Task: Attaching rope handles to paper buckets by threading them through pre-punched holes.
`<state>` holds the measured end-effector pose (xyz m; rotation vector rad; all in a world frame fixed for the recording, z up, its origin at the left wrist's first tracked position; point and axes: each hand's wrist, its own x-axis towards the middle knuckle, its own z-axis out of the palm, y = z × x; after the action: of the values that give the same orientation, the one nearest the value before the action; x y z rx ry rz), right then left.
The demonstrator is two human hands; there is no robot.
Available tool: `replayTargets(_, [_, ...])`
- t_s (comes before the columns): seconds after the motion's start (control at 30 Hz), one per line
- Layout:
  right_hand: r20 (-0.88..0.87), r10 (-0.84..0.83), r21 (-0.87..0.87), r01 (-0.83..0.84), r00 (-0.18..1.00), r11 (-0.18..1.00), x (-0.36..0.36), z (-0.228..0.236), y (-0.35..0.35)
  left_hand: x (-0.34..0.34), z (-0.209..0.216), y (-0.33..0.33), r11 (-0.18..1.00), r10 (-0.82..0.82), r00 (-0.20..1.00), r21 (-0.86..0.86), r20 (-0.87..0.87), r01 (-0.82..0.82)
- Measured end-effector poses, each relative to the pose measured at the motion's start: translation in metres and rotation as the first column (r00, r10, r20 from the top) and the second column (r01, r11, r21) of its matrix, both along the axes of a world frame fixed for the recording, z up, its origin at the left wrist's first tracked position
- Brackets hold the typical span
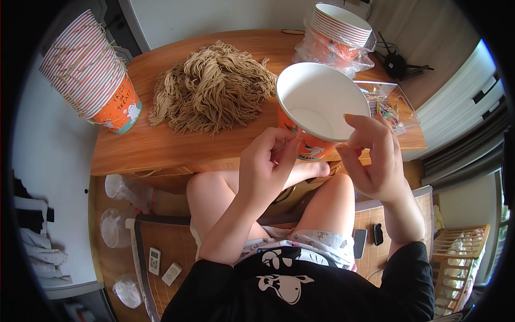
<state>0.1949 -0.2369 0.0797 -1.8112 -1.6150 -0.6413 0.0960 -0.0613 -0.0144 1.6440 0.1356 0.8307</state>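
Note:
A large paper bucket [316, 91], white inside and orange outside with printed figures, stands open-topped and slightly tilted at the table's near edge. My left hand [268, 161] is at its near left side, thumb and forefinger pinched together by the orange wall. Whatever is in that pinch is too small to make out. My right hand [375, 158] is at the bucket's near right side, its fingers curved and apart, with nothing visible between them. Beyond my left hand lies a loose heap of tan twine [214, 88].
A leaning stack of orange buckets [88, 75] with twine handles stands at left. Plastic-wrapped buckets [340, 35] sit at the back right, near a black antenna device [396, 65]. A clear tray [410, 115] holds colourful packets. A remote [154, 261] and phone [360, 244] lie below.

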Motion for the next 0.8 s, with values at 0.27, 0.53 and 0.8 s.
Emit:
replayTargets(0.27, [-0.211,0.007,-0.074,-0.023,0.977,0.997,0.017,0.018,0.015,0.004,0.001,0.001,1.0,-0.031,0.998,0.008,0.046,0.03])
replayTargets(0.53, [-0.286,0.068,-0.356,-0.172,0.956,0.918,0.044,0.031,0.044,0.012,-0.005,0.002,0.998,-0.07,0.992,0.007,0.102,0.069])
replayTargets(0.8, [-0.209,0.167,-0.311,-0.227,0.964,0.923,0.042,0.029,0.047,0.007,-0.001,-0.005,0.983,-0.086,0.981,-0.144,0.173,0.111])
